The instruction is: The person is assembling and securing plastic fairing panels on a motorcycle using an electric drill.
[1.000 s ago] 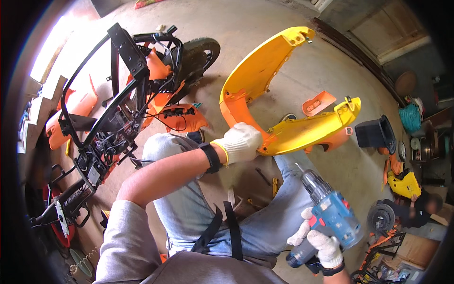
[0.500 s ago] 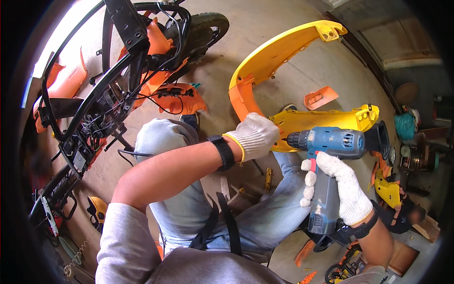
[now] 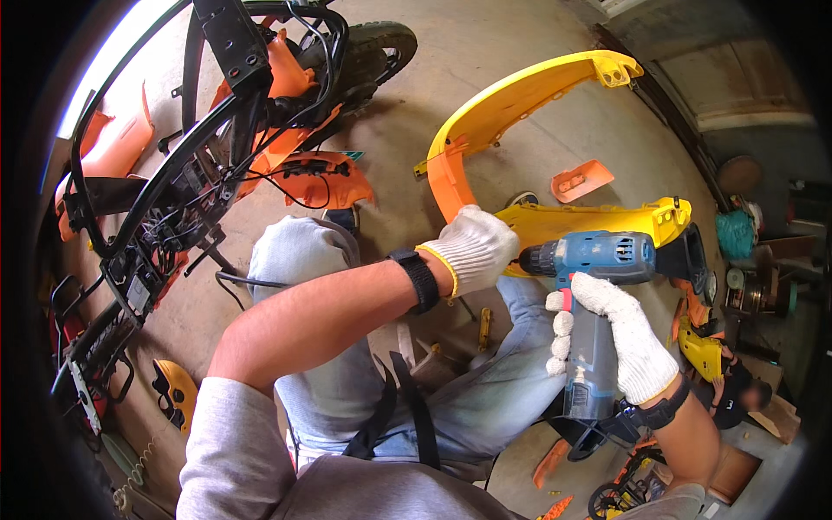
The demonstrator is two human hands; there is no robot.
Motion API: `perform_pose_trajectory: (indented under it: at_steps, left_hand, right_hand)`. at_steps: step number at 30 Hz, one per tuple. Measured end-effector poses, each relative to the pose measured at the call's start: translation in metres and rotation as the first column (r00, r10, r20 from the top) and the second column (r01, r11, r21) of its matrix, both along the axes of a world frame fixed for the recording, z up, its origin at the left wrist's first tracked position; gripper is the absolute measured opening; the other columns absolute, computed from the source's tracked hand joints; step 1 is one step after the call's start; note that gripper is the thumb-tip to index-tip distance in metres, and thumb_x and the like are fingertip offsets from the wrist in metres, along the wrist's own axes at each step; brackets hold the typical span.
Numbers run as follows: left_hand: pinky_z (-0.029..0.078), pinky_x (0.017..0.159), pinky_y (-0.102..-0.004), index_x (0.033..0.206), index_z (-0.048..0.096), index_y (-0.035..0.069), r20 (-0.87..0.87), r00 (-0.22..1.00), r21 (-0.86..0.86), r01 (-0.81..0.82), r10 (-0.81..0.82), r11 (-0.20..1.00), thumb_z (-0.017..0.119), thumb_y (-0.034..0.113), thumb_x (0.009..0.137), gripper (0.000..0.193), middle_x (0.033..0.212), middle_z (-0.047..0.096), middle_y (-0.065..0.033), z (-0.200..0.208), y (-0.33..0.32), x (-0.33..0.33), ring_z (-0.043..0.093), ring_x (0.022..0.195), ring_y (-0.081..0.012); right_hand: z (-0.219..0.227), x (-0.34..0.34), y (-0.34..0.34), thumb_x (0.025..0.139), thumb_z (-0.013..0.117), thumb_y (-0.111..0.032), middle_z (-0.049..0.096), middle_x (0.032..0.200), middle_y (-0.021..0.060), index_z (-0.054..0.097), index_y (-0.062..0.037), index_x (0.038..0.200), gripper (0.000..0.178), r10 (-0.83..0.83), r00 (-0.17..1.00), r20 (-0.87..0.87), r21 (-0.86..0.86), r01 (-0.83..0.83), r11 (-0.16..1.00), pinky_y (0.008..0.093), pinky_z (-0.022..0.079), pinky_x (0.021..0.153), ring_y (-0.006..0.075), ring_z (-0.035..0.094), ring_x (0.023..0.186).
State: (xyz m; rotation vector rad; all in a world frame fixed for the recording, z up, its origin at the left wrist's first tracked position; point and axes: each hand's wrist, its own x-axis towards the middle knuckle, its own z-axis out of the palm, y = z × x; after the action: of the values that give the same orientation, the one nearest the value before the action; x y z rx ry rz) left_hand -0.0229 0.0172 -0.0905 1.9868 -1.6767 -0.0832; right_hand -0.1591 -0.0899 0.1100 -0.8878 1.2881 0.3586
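Observation:
My right hand (image 3: 620, 334), in a white knit glove, wraps round the handle of a blue and black cordless drill (image 3: 607, 257). The drill lies level and its chuck points left. Its tip meets the curved plastic body panel right beside my left hand (image 3: 477, 249), also gloved, which is closed on the panel's near bend. That panel has an orange section (image 3: 451, 184) in the middle and two yellow arms, the near yellow arm (image 3: 598, 221) passing just behind the drill. The bit and the spot it touches are hidden by my left fingers.
On the left stands a stripped motorcycle frame (image 3: 160, 204) with loose cables and a wheel (image 3: 381, 61). A small orange cover (image 3: 582, 180) lies on the floor beyond the panel. Another person (image 3: 737, 390) with a yellow part is at the far right.
The panel has shifted slightly right and toward me, with my left hand still on it. The drill has moved a little left, closer to that hand.

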Motion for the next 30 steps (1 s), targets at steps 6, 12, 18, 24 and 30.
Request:
perform_pose_trajectory:
  at_steps: [6,12,18,24,30]
  left_hand:
    - [0.047,0.051,-0.0422,0.067,0.072,0.003,-0.018,1.0,0.045,0.01,-0.009,0.999,0.071,0.009,0.06,0.01,0.06,0.063,-0.0173,0.003,0.002,-0.002,0.065,0.055,-0.0338]
    - [0.05,0.053,-0.0417,0.069,0.073,0.002,-0.01,1.0,0.113,0.028,-0.027,0.993,0.07,0.008,0.062,0.01,0.062,0.064,-0.0193,0.006,0.003,-0.002,0.068,0.059,-0.034]
    - [0.052,0.054,-0.0431,0.072,0.073,0.0,-0.075,0.997,0.109,0.026,-0.018,0.994,0.07,0.008,0.063,0.012,0.064,0.065,-0.0209,0.013,0.006,-0.002,0.068,0.06,-0.0364]
    - [0.053,0.056,-0.0432,0.073,0.073,-0.001,-0.082,0.996,0.094,0.053,-0.045,0.994,0.07,0.007,0.064,0.013,0.064,0.065,-0.0215,0.01,0.006,-0.001,0.068,0.061,-0.0376]
    - [0.053,0.056,-0.0431,0.075,0.075,0.001,-0.116,0.991,0.164,0.082,-0.063,0.983,0.07,0.007,0.064,0.013,0.066,0.066,-0.0209,0.017,0.006,-0.001,0.069,0.063,-0.0369]
  right_hand:
    - [-0.001,0.001,0.001,0.097,0.064,-0.038,0.065,0.074,0.0069,0.064,-0.0011,0.108,0.038,0.017,0.999,-0.035,-0.023,-0.017,1.0,0.0462,0.059,0.061,0.0229,0.065,0.06]
    - [-0.002,0.001,-0.001,0.096,0.065,-0.038,0.066,0.075,0.0082,0.064,0.0007,0.108,0.041,0.017,1.0,-0.011,0.006,-0.017,1.0,0.0454,0.06,0.06,0.0228,0.066,0.059]
    - [0.001,0.004,-0.002,0.096,0.065,-0.038,0.066,0.075,0.01,0.065,0.0016,0.106,0.041,0.049,0.999,-0.019,-0.024,-0.05,0.998,0.046,0.061,0.059,0.0236,0.066,0.059]
    - [0.002,0.007,-0.002,0.095,0.068,-0.036,0.067,0.076,0.0111,0.063,-0.0006,0.104,0.037,0.036,0.999,-0.013,0.01,-0.036,0.999,0.0463,0.061,0.061,0.0245,0.067,0.062]
    - [0.001,0.009,0.0,0.097,0.065,-0.039,0.066,0.074,0.0104,0.065,-0.0003,0.1,0.039,0.038,0.997,-0.064,0.001,-0.038,0.999,0.0472,0.06,0.06,0.0259,0.066,0.059]
